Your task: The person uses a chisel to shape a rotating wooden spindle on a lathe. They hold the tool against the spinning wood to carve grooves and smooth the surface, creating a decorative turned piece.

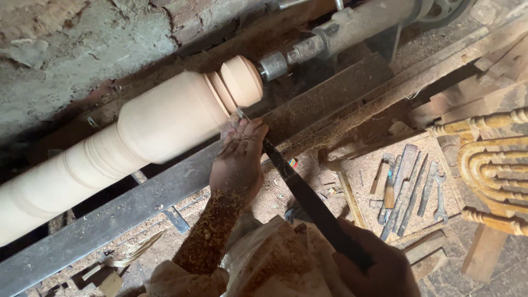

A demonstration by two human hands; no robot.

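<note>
Chisel (308,195) slants from the near right up to a pale wooden post (159,124) mounted on a lathe along a rough far wall. Sawdust covers the workbench (352,165); spare tools (407,187) crowd its right side. Left hand (237,162) presses the blade onto the metal rest (137,203); right hand (379,269) grips the handle.

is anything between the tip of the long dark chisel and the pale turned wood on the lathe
Nothing visible. The long dark chisel runs from the right hand under the left hand, across the flat metal tool rest, with its tip at the pale turned wooden spindle.
</note>
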